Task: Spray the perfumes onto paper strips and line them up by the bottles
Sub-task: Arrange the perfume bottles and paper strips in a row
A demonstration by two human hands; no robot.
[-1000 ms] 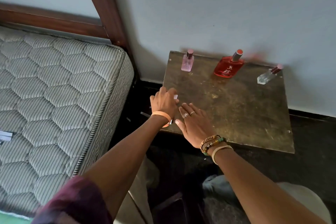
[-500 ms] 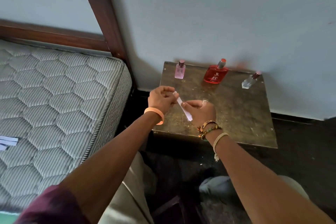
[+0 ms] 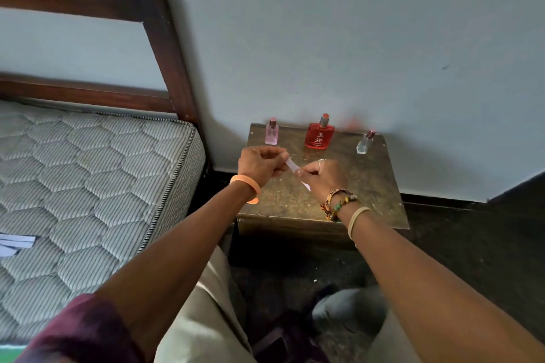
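Three perfume bottles stand along the back of a small brown table [image 3: 371, 186]: a pink bottle [image 3: 271, 132] at the left, a red bottle [image 3: 319, 134] in the middle and a clear bottle [image 3: 364, 143] at the right. Above the table's left half I hold a white paper strip [image 3: 293, 167] between both hands. My left hand [image 3: 261, 162] pinches its upper end and my right hand [image 3: 323, 177] pinches its lower part. The strip's tip shows below my right hand.
A bed with a quilted mattress [image 3: 88, 186] and a dark wooden headboard [image 3: 165, 53] stands to the left. More white paper strips [image 3: 14, 243] lie on the mattress at the far left. The pale wall is right behind the table. The floor is dark.
Both hands lifted off the table's front left corner with the paper strip and now hold it between them in the air. The view pulled back and up.
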